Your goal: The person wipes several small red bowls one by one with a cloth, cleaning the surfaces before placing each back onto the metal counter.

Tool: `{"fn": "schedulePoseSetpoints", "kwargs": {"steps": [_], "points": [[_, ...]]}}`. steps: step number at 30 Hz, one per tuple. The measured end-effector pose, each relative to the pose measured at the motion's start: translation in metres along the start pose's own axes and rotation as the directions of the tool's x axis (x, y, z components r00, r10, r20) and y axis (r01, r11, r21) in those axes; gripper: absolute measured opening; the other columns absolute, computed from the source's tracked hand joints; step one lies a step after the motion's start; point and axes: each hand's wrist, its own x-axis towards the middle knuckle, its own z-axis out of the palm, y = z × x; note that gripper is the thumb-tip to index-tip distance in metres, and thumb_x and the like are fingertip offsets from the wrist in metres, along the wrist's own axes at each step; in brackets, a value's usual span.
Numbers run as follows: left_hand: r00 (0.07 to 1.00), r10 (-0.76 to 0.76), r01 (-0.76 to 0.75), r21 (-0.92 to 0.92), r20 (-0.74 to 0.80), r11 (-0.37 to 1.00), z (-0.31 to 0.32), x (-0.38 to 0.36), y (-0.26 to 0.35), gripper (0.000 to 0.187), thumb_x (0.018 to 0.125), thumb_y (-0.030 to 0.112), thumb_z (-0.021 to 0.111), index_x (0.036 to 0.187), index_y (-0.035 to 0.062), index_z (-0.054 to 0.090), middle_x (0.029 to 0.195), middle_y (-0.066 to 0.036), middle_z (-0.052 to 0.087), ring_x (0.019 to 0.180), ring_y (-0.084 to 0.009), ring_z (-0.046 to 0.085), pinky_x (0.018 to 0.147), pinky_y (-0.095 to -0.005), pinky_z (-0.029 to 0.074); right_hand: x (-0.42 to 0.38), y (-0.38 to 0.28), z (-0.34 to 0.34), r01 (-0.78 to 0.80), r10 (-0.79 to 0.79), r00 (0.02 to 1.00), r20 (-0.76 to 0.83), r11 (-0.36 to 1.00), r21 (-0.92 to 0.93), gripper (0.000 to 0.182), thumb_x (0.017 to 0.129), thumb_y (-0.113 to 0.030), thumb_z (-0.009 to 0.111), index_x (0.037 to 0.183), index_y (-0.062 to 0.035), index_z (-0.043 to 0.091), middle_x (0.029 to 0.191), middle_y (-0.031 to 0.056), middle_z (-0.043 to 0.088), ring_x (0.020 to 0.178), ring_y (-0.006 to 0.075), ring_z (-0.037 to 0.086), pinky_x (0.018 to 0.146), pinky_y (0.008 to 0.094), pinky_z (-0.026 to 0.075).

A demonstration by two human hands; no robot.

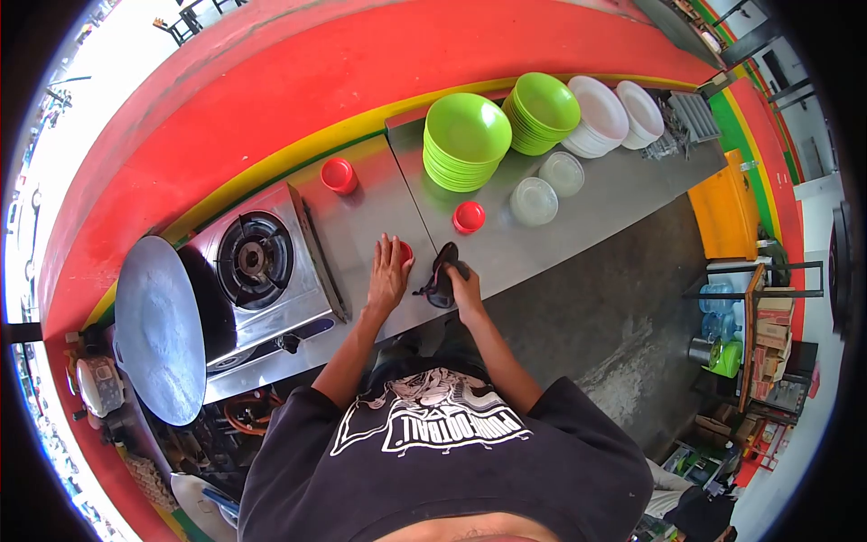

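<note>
My left hand is at a small red cup on the steel counter, with the cup between thumb and fingers and partly hidden by them. In my right hand is a dark, soft-looking item with reddish trim, a cloth or pouch in shape, held at the counter's front edge. Just beyond it stands another small red cup. Farther back, near the stove, sits a red cup or short stack of them.
A gas stove stands to the left, with a large wok beside it. Stacked green bowls, more green bowls, white plates and clear containers occupy the right counter. The red wall runs behind.
</note>
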Motion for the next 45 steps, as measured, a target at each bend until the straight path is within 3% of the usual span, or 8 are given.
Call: {"fn": "schedulePoseSetpoints", "kwargs": {"steps": [12, 15, 18, 21, 27, 34, 40, 45], "points": [[0.998, -0.051, 0.042, -0.260, -0.029, 0.965, -0.022, 0.010, -0.007, 0.044, 0.104, 0.028, 0.035, 0.123, -0.0024, 0.060, 0.130, -0.021, 0.058, 0.129, -0.0386, 0.047, 0.112, -0.0467, 0.033, -0.027, 0.026, -0.023, -0.041, 0.050, 0.993, -0.111, 0.996, 0.083, 0.031, 0.091, -0.025, 0.065, 0.107, 0.0004, 0.062, 0.091, 0.0055, 0.067, 0.076, 0.0147, 0.065, 0.067, 0.0292, 0.053], [0.976, -0.140, 0.066, -0.385, -0.168, 0.920, -0.042, 0.010, 0.005, 0.044, 0.104, 0.029, 0.036, 0.116, -0.0026, 0.063, 0.116, -0.025, 0.064, 0.117, -0.0415, 0.056, 0.101, -0.0444, 0.043, -0.032, 0.024, -0.026, -0.044, 0.074, 0.985, -0.154, 0.981, 0.186, 0.032, 0.091, -0.025, 0.065, 0.108, 0.0009, 0.061, 0.093, 0.0060, 0.067, 0.080, 0.0156, 0.066, 0.069, 0.0305, 0.054], [0.952, -0.303, 0.249, -0.478, -0.037, 0.842, -0.077, 0.009, 0.017, 0.049, 0.105, 0.035, 0.037, 0.102, -0.0050, 0.065, 0.086, -0.021, 0.070, 0.087, -0.0326, 0.068, 0.078, -0.0381, 0.050, -0.037, 0.016, -0.023, -0.050, 0.081, 0.987, -0.138, 0.975, 0.216, 0.032, 0.092, -0.025, 0.064, 0.111, 0.0005, 0.061, 0.097, 0.0064, 0.067, 0.083, 0.0157, 0.066, 0.071, 0.0303, 0.054], [0.919, -0.380, 0.182, -0.745, -0.102, 0.641, -0.085, 0.010, 0.012, 0.058, 0.105, 0.043, 0.036, 0.085, -0.0045, 0.063, 0.063, -0.006, 0.059, 0.061, -0.0161, 0.053, 0.060, -0.0341, 0.043, -0.038, 0.004, -0.013, -0.007, 0.020, 0.998, -0.059, 0.977, 0.214, 0.033, 0.094, -0.026, 0.062, 0.113, 0.0004, 0.061, 0.100, 0.0061, 0.067, 0.086, 0.0153, 0.066, 0.075, 0.0300, 0.053], [0.920, -0.391, 0.195, -0.909, 0.038, 0.369, -0.114, -0.002, 0.040, 0.060, 0.105, 0.047, 0.035, 0.069, 0.0028, 0.055, 0.062, 0.005, 0.045, 0.059, -0.0073, 0.037, 0.052, -0.0288, 0.033, -0.059, -0.057, 0.049, 0.269, -0.308, 0.939, 0.151, 0.934, 0.236, 0.030, 0.095, -0.024, 0.062, 0.115, -0.0009, 0.060, 0.104, 0.0038, 0.065, 0.094, 0.0101, 0.060, 0.085, 0.0268, 0.047], [0.959, -0.280, 0.167, -0.864, 0.032, 0.474, -0.142, -0.013, 0.082, 0.057, 0.106, 0.042, 0.036, 0.066, 0.0041, 0.050, 0.059, 0.005, 0.039, 0.058, -0.0062, 0.034, 0.051, -0.0277, 0.031, -0.091, -0.102, 0.082, 0.364, -0.361, 0.919, 0.162, 0.931, 0.009, 0.023, 0.093, -0.022, 0.065, 0.103, -0.0009, 0.062, 0.090, -0.0003, 0.064, 0.078, 0.0053, 0.057, 0.070, 0.0228, 0.047], [0.978, -0.193, 0.148, -0.918, 0.081, 0.368, -0.159, -0.023, 0.115, 0.054, 0.107, 0.038, 0.036, 0.067, 0.0030, 0.045, 0.059, 0.005, 0.036, 0.057, -0.0055, 0.032, 0.050, -0.0284, 0.029, -0.095, -0.100, 0.069, 0.260, -0.281, 0.958, 0.049, 0.931, 0.256, 0.024, 0.099, -0.022, 0.055, 0.104, -0.0011, 0.064, 0.088, 0.0011, 0.064, 0.075, 0.0095, 0.060, 0.068, 0.0256, 0.049], [0.971, -0.165, -0.089, -0.907, -0.171, 0.412, -0.155, -0.039, 0.149, 0.052, 0.108, 0.033, 0.034, 0.066, 0.0039, 0.044, 0.058, 0.006, 0.036, 0.055, -0.0054, 0.030, 0.049, -0.0274, 0.026, -0.118, -0.110, 0.062, 0.308, -0.321, 0.947, -0.012, 0.896, 0.319, 0.025, 0.099, -0.022, 0.052, 0.109, -0.0016, 0.063, 0.090, 0.0017, 0.064, 0.075, 0.0098, 0.061, 0.067, 0.0252, 0.050]]}}
